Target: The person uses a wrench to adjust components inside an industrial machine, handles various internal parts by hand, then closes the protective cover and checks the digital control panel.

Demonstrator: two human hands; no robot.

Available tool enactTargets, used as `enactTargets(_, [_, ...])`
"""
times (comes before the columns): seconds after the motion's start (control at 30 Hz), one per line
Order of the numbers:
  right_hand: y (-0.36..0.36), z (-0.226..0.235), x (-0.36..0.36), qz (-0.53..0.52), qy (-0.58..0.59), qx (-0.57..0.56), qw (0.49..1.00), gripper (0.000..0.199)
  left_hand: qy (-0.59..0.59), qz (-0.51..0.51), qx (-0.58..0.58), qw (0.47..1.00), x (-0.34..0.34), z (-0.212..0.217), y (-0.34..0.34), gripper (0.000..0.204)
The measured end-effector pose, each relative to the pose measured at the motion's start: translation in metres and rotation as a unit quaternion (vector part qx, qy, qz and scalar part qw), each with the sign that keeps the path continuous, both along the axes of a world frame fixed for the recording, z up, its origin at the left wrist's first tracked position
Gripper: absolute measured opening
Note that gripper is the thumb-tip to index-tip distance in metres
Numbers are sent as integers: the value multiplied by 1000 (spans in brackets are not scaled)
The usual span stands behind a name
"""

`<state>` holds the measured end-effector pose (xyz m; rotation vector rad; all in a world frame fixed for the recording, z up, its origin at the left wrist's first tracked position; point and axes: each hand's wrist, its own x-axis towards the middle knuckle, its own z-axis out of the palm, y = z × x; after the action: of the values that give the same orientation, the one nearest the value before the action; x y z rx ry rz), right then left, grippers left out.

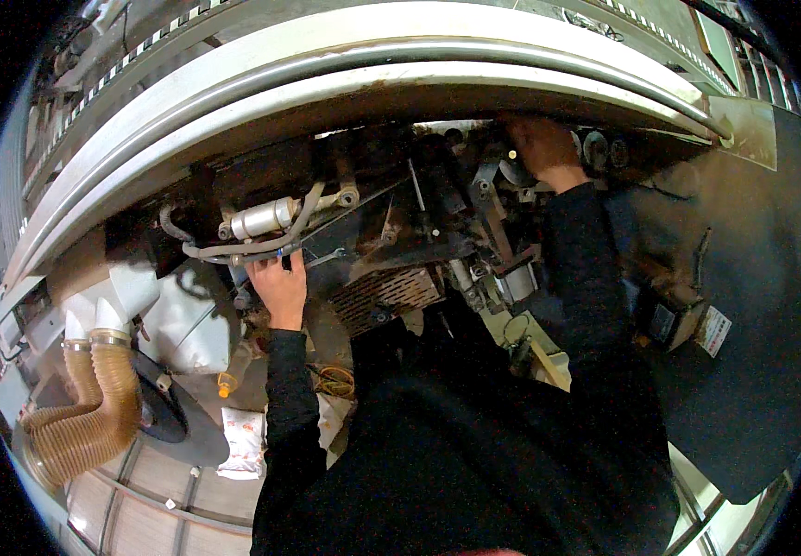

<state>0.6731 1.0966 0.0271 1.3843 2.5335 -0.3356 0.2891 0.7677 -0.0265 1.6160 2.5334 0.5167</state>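
Note:
My left hand (275, 292) is closed at the lower edge of a grey hose (233, 248). A silver open-ended wrench (329, 256) sticks out from its right side, seemingly held in the fingers. Just above this hand, a silver cylinder (264, 218) lies crosswise beside the hose. My right hand (548, 153) reaches up among dark machine parts under the long pale beam (400, 79). Its fingers are in shadow and partly hidden, so what they touch cannot be made out. A metal bracket (491, 199) stands left of that wrist.
Below the mechanism sits a slotted metal plate (386, 301). Ribbed tan ducts (108, 398) rise at lower left, near a white bag (243, 443) and a coiled orange cable (334, 380). A dark panel (752, 371) fills the right side, with a small box (674, 320) beside it.

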Motion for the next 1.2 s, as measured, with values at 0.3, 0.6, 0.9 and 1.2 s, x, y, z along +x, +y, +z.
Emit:
enactTargets(0.3, [5, -5, 3, 51, -49, -20, 997, 42, -3, -4, 13, 1000, -2, -9, -3, 47])
enactTargets(0.6, [7, -33, 23, 96, -47, 63, 992, 41, 14, -1, 22, 1000, -1, -11, -2, 47])
enactTargets(0.9, [10, -41, 16, 58, -37, 30, 997, 37, 8, -4, 17, 1000, -2, -5, -3, 41])
enactTargets(1.2, [7, -32, 11, 0, 1, 6, 1000, 40, 15, -3, 1, 1000, -2, -6, -5, 46])
